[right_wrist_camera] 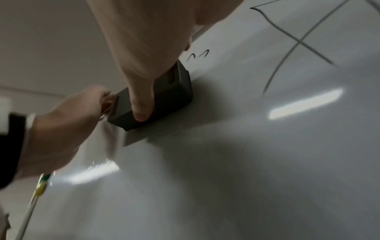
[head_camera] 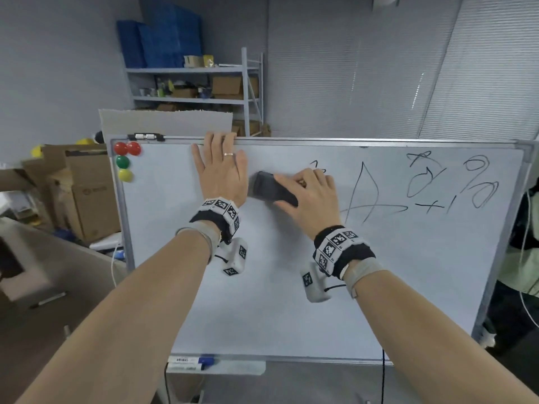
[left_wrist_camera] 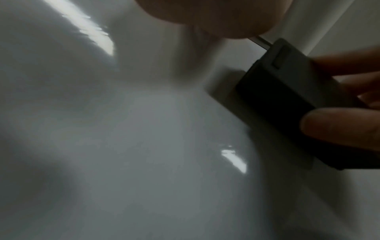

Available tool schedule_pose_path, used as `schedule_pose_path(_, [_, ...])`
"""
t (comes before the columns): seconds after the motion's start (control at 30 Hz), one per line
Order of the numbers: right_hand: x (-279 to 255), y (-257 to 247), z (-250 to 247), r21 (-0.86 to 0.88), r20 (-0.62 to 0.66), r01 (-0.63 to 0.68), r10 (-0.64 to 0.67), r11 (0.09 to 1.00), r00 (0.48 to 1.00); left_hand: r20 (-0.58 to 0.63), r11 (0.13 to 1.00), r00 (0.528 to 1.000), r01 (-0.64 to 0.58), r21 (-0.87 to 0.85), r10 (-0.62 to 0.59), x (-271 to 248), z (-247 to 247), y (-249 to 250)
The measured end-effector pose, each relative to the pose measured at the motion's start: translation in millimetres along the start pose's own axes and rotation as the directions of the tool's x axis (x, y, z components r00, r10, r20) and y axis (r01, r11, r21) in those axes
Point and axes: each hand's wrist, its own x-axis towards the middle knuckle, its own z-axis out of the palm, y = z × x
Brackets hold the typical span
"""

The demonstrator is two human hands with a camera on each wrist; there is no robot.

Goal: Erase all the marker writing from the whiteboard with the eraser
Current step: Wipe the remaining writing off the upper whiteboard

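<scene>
While right hand [head_camera: 309, 196] grips it, eraser [head_camera: 272, 191] lies long-axis slanting down-right.

Dim, even indoor light; wrist views blurred.
Glare streaks on the whiteboard [right_wrist_camera: 267, 162]; wide-angle bending at the head view's edges.

Glossy smooth whiteboard [head_camera: 262, 287] in a metal frame [head_camera: 350, 140]; matt dark plastic eraser [head_camera: 271, 189]; shiny round magnets [head_camera: 122, 162].

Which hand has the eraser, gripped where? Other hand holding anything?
Right hand grips the eraser by its long sides, thumb below, fingers above. Left hand holds nothing, flat on the whiteboard.
</scene>
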Motion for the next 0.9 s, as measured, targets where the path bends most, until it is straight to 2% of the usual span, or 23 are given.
schedule_pose_path(0.07, [1,16,-6,0.031,-0.107,-0.194,0.196,0.981,0.975,0.007,1.000,1.000,0.018,-0.024,-0.018,0,1,0])
schedule_pose_path(0.13, [0,36,-13,0.068,-0.198,-0.404,0.409,0.912,0.891,0.001,0.998,0.999,0.048,-0.050,-0.048,1,2,4])
schedule_pose_path(0.2, [-4,46,-18,0.063,-0.225,-0.511,0.511,0.857,0.829,-0.003,0.994,0.997,0.079,-0.071,-0.079,3,5,8])
schedule_pose_path(0.27, [-11,40,-15,0.071,-0.218,-0.489,0.491,0.870,0.843,-0.010,0.992,0.995,0.099,-0.076,-0.100,3,8,10])
schedule_pose_path(0.37, [-28,16,-6,0.101,-0.069,-0.269,0.277,0.958,0.959,-0.035,0.994,0.995,0.093,-0.062,-0.095,4,10,8])
schedule_pose_path(0.4, [-34,10,-3,0.085,-0.015,-0.192,0.194,0.978,0.981,-0.038,0.994,0.995,0.088,-0.057,-0.090,4,10,6])
schedule_pose_path(0.47, [-41,8,-2,0.037,0.012,-0.144,0.143,0.989,0.990,-0.042,0.996,0.996,0.076,-0.045,-0.078,4,10,3])
schedule_pose_path(0.53, [-42,16,-7,0.011,-0.062,-0.255,0.255,0.967,0.965,-0.058,0.997,0.996,0.065,-0.038,-0.067,4,10,4])
schedule_pose_path(0.57, [-43,23,-10,0.016,-0.111,-0.343,0.342,0.939,0.933,-0.065,0.997,0.996,0.066,-0.045,-0.068,3,11,5])
schedule_pose_path(0.67, [-47,43,-22,0.114,-0.215,-0.595,0.604,0.796,0.767,-0.089,0.992,0.991,0.097,-0.075,-0.103,2,13,11])
schedule_pose_path(0.7, [-47,46,-25,0.149,-0.233,-0.642,0.658,0.752,0.716,-0.094,0.991,0.989,0.111,-0.078,-0.118,2,12,13])
schedule_pose_path(0.73, [-47,46,-27,0.178,-0.232,-0.664,0.687,0.726,0.689,-0.088,0.989,0.988,0.122,-0.077,-0.129,2,11,16])
schedule_pose_path(0.77, [-46,44,-28,0.198,-0.209,-0.665,0.694,0.720,0.689,-0.066,0.989,0.989,0.124,-0.075,-0.129,3,11,22])
schedule_pose_path(0.8, [-46,40,-27,0.207,-0.173,-0.650,0.682,0.731,0.711,-0.026,0.991,0.993,0.110,-0.074,-0.112,4,12,30])
schedule_pose_path(0.9, [-44,30,-23,0.163,-0.108,-0.597,0.616,0.785,0.780,0.105,0.994,0.993,-0.043,-0.104,0.054,2,19,67])
